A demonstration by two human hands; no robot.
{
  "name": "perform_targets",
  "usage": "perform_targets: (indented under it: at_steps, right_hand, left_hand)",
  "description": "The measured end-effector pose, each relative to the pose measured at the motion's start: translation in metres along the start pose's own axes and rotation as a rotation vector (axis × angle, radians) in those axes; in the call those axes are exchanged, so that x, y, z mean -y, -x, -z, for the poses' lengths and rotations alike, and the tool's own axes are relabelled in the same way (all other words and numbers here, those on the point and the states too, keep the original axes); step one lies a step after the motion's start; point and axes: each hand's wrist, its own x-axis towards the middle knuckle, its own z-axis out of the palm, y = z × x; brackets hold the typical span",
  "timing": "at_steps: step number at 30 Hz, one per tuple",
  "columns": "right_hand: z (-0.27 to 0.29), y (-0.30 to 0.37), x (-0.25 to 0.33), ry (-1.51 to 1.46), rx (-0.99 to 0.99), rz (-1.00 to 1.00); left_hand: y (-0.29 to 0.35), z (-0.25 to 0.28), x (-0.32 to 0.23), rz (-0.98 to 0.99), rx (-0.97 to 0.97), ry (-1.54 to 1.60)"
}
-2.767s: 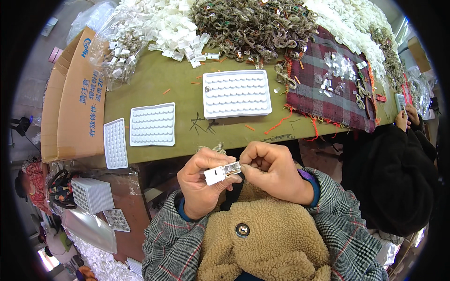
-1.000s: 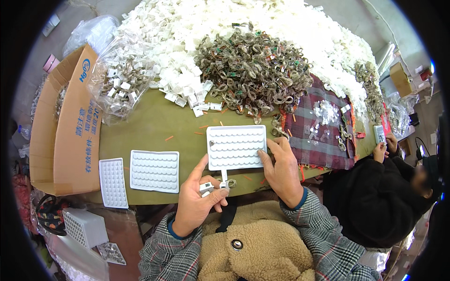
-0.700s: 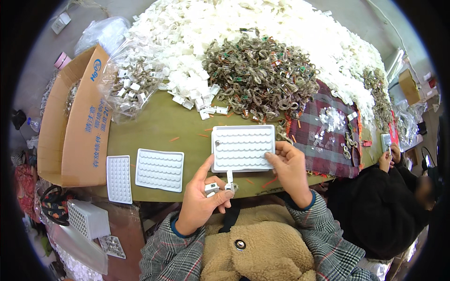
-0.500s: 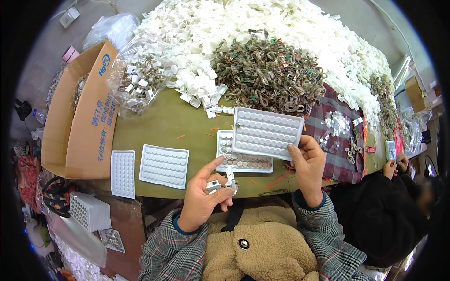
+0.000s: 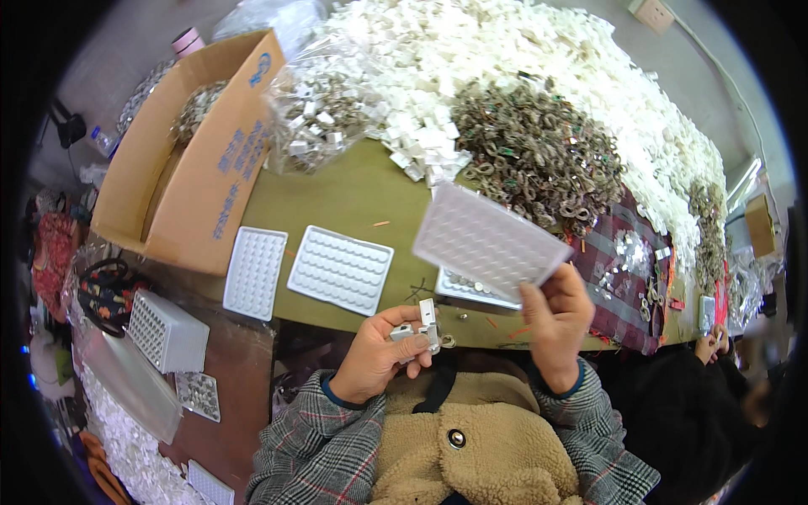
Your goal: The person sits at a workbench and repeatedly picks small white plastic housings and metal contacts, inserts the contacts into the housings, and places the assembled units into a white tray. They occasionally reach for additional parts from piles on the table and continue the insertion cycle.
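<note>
My right grip (image 5: 562,318), at about four o'clock from the middle of my view, pinches a pale blister tray (image 5: 492,240) by its near corner, the thumb over the face. That tray sits toward three o'clock, tilted, slightly blurred and held up off the bench (image 5: 402,198). At its seven o'clock edge, partly hidden beneath it, a filled tray (image 5: 473,291) shows small round pieces; just beside it lies one silvery bead (image 5: 462,317). My left grip (image 5: 379,355), at six o'clock, is closed around white plastic casings (image 5: 427,313), one standing upright past the fingers, with a clear loop (image 5: 448,342) beside them. Two white trays (image 5: 341,268) lie side by side at nine. A cardboard box (image 5: 206,194) stands at ten, a clear bag (image 5: 324,122) of casings at eleven. A white casing heap (image 5: 522,42) spreads from twelve to two, a grey heap (image 5: 539,143) of looped pieces before it. Plaid cloth (image 5: 619,299) lies near three; a co-worker's hands (image 5: 711,345) show between three and four.
</note>
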Motion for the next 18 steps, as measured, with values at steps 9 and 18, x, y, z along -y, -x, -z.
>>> perform_targets:
  at_steps: [9,18]
  right_hand:
    - [-0.035,-0.012,0.022,-0.004,0.039,0.030]
    - [-0.121,0.010,-0.006,0.109,0.489,-0.213]
  left_hand:
    - [0.015,0.020,0.002,-0.035,0.041,0.046]
    - [0.059,0.053,-0.016,0.065,0.271,-0.122]
